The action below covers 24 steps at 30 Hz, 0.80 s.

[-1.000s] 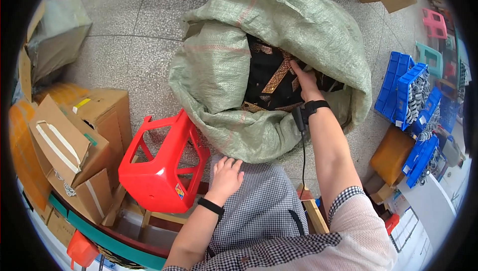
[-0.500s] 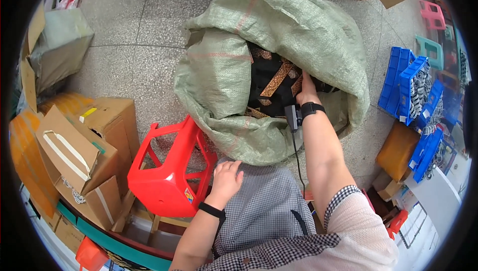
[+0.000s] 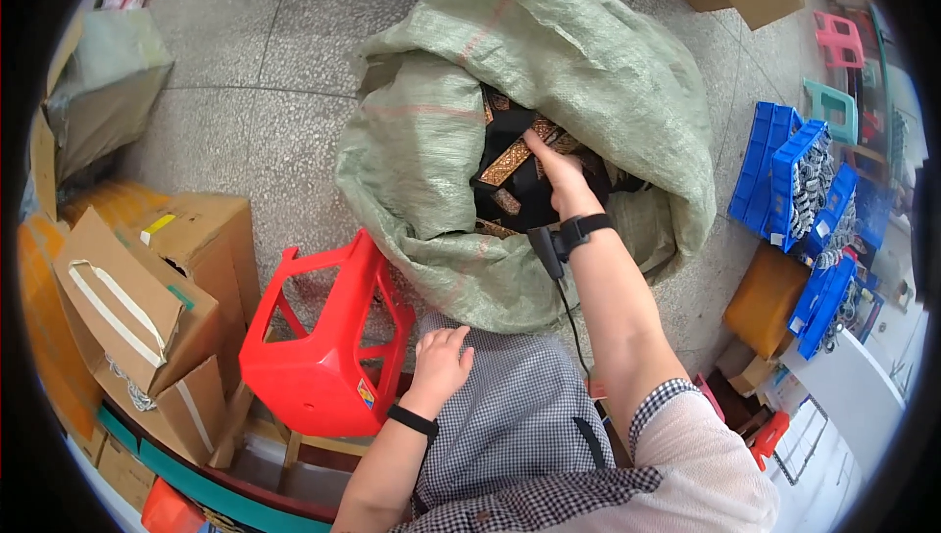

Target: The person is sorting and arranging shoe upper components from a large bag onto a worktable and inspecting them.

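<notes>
Going L to R from my remote feed. Far L I've got a brown cardboard box (image 3: 196,401) w/ its flaps up, then an upturned or tipped red plastic stool (image 3: 309,376) (can't call which), just beside the sack's lower L edge.

Next, the L hand (image 3: 440,366): on the black-and-white checked cloth (image 3: 520,376) over the lap, near the sack rim, fingers loosely bent, nothing seen in it. Looks idle to me.

Center: big pale green woven-plastic sack (image 3: 421,161), mouth up, rim folded out thick. Inside it lie black fabric pieces (image 3: 534,208) w/ copper-gold patterned strips (image 3: 506,162), jumbled; count n/a b/c of overlap.

R hand (image 3: 561,172) is down in the sack mouth, at the fabric, a finger by the gold strip. Fingertips partly hidden, so I can't tell if it's pinching cloth or only touching. The wrist has a black band w/ a boxy black device (image 3: 547,251), thin black cable (image 3: 570,322) trailing toward the lap.

Step in hand, my read: one-handed handling of the fabric inside the sack. Next move prob. calls for a sure pinch on one piece, sorted from its neighbors, w/ device + cable kept off the rim.

Far R: blue plastic crates (image 3: 760,166) w/ greyish coiled stuff (image 3: 809,185), well apart from both hands.
</notes>
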Available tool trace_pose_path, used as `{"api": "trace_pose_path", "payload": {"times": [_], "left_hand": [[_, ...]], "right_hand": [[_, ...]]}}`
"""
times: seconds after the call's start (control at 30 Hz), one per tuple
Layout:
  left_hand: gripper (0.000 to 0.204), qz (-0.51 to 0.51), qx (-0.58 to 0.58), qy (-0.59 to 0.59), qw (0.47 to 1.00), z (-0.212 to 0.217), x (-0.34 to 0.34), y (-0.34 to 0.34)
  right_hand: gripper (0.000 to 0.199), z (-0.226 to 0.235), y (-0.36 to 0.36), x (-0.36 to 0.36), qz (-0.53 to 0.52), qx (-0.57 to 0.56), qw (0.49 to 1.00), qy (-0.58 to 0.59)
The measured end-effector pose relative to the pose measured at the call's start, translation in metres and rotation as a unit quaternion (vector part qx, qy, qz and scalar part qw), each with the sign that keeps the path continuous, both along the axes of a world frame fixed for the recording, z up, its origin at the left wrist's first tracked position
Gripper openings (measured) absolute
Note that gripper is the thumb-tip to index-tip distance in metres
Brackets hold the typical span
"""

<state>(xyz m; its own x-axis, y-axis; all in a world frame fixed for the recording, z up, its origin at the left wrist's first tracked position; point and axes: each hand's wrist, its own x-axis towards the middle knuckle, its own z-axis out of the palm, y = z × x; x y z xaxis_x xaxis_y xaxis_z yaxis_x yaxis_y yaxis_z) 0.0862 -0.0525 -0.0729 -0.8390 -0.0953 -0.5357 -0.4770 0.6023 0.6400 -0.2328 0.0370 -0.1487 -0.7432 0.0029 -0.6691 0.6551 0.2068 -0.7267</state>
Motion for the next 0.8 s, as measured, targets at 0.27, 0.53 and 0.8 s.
{"api": "trace_pose_path", "payload": {"times": [0.27,0.53,0.8], "left_hand": [[0.036,-0.018,-0.025,0.007,0.999,0.004,0.001,-0.004],[0.038,-0.023,-0.028,0.010,0.999,0.024,-0.016,-0.001],[0.051,-0.033,-0.084,0.085,0.992,0.046,-0.045,0.009]], "right_hand": [[0.065,-0.025,0.005,-0.001,-0.086,0.004,0.993,-0.080],[0.051,0.041,0.026,0.005,-0.070,-0.125,0.978,-0.154],[0.032,0.104,0.106,0.003,-0.034,-0.163,0.978,-0.128]]}}
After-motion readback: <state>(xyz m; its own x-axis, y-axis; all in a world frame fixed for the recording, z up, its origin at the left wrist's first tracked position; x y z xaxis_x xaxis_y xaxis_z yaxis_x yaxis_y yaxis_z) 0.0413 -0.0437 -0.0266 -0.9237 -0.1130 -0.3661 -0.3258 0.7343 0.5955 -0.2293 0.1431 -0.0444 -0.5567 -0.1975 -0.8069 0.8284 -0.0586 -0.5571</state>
